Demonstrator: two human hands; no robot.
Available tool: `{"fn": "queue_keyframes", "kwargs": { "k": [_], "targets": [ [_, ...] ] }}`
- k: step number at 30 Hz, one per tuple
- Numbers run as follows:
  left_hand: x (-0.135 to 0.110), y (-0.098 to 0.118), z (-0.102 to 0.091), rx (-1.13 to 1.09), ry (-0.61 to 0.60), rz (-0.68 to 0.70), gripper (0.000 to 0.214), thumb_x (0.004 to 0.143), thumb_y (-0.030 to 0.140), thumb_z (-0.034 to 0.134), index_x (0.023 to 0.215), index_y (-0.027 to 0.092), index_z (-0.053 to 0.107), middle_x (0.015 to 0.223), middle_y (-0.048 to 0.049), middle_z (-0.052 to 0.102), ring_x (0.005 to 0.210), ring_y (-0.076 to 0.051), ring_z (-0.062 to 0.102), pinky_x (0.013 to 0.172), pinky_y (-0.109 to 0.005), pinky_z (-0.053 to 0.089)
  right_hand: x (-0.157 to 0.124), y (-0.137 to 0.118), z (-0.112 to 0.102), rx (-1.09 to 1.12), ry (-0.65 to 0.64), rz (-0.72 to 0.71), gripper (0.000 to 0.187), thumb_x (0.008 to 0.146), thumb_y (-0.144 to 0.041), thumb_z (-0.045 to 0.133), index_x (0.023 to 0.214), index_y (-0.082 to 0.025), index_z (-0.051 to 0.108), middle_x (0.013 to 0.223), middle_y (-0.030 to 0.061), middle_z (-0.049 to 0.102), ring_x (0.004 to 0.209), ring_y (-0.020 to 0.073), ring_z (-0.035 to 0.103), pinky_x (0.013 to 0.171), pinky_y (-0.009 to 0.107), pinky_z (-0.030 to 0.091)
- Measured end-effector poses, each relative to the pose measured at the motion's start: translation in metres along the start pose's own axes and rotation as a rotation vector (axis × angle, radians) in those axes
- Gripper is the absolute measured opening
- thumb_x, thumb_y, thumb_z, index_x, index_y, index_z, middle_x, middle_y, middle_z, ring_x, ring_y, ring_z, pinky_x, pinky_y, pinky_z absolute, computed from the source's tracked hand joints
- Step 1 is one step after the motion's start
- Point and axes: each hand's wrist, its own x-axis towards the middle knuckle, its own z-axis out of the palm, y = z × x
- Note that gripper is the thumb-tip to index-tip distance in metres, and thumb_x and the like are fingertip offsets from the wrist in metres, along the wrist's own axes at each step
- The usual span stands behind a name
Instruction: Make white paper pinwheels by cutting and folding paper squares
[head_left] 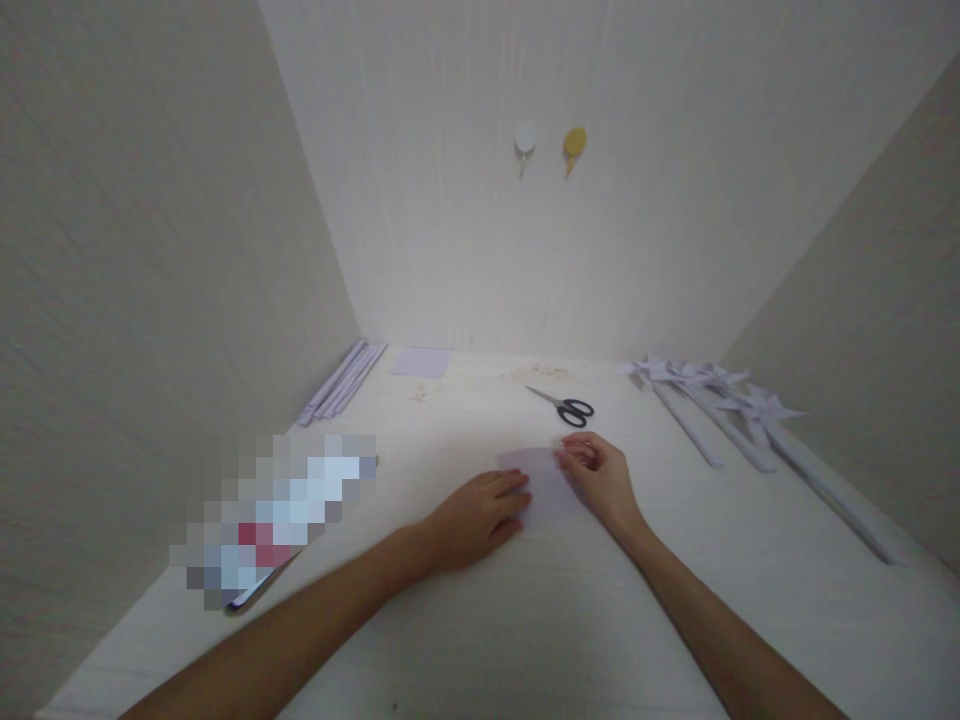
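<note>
A small square of pale lilac paper (pixel 549 490) lies on the white tabletop in front of me. My left hand (pixel 480 515) rests palm down at its left edge, fingers stretched out over the paper. At the upper right corner, my right hand (pixel 600 475) pinches the paper between thumb and fingers. Just beyond it, a pair of scissors (pixel 568 406) with black handles lies with the blades pointing up and left.
Rolled paper sticks (pixel 343 385) lie at the back left, beside a flat paper square (pixel 421 362). Several paper pinwheels (pixel 697 380) on sticks lie at right. A blurred-out device (pixel 292 520) is at left. Two hooks (pixel 574 143) hang on the back wall; walls enclose three sides.
</note>
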Motion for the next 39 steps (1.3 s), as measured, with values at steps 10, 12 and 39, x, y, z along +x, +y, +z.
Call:
{"fn": "queue_keyframes", "kwargs": {
  "k": [10, 12, 39],
  "targets": [
    [-0.007, -0.008, -0.003, 0.077, -0.074, -0.063, 0.043, 0.080, 0.034, 0.036, 0.121, 0.021, 0.038, 0.128, -0.0149, 0.034, 0.119, -0.025, 0.028, 0.095, -0.044, 0.025, -0.009, -0.011, 0.000, -0.321, -0.059, -0.160, 0.016, 0.071, -0.023, 0.051, 0.078, -0.018, 0.065, 0.078, 0.0059, 0.067, 0.070, 0.0184, 0.061, 0.064, 0.032, 0.049],
    [-0.008, -0.010, -0.004, 0.058, -0.073, -0.067, 0.044, 0.080, 0.034, 0.036, 0.121, 0.020, 0.036, 0.128, -0.0143, 0.034, 0.120, -0.024, 0.028, 0.096, -0.044, 0.024, -0.011, -0.012, 0.000, -0.412, -0.077, -0.228, 0.017, 0.072, -0.021, 0.049, 0.077, -0.019, 0.064, 0.077, 0.0047, 0.066, 0.068, 0.0176, 0.061, 0.063, 0.031, 0.050],
    [-0.013, -0.013, -0.015, 0.070, -0.078, 0.007, 0.040, 0.080, 0.025, 0.036, 0.119, 0.016, 0.038, 0.121, -0.0137, 0.040, 0.114, -0.023, 0.034, 0.096, -0.039, 0.027, -0.019, -0.012, -0.011, -0.799, -0.678, -0.839, 0.028, 0.085, -0.020, 0.035, 0.098, -0.020, 0.059, 0.096, 0.0071, 0.063, 0.089, 0.0184, 0.056, 0.077, 0.034, 0.046]
  ]
}}
